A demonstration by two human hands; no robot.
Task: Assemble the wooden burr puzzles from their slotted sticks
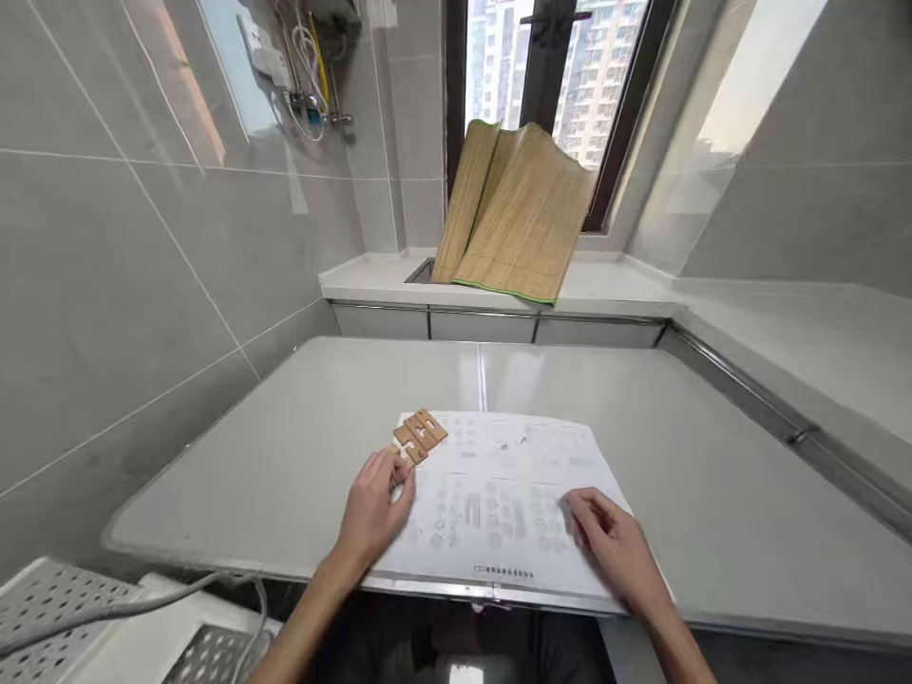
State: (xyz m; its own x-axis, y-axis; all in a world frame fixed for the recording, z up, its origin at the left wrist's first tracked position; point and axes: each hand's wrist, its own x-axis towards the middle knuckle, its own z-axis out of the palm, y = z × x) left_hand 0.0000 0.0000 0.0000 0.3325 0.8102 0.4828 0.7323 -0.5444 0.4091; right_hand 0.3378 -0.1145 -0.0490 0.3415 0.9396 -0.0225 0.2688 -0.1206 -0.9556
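A white printed instruction sheet lies flat on the grey table. Small flat wooden puzzle pieces rest on its top left corner. My left hand sits at the sheet's left edge just below the pieces, fingers curled, pinching a small wooden piece at the fingertips. My right hand rests on the lower right part of the sheet, fingers bent and pressing down on the paper, holding nothing.
A folded bamboo mat leans against the window on the white ledge at the back. Tiled walls close in on the left and right. A perforated metal shelf and a cable sit at lower left.
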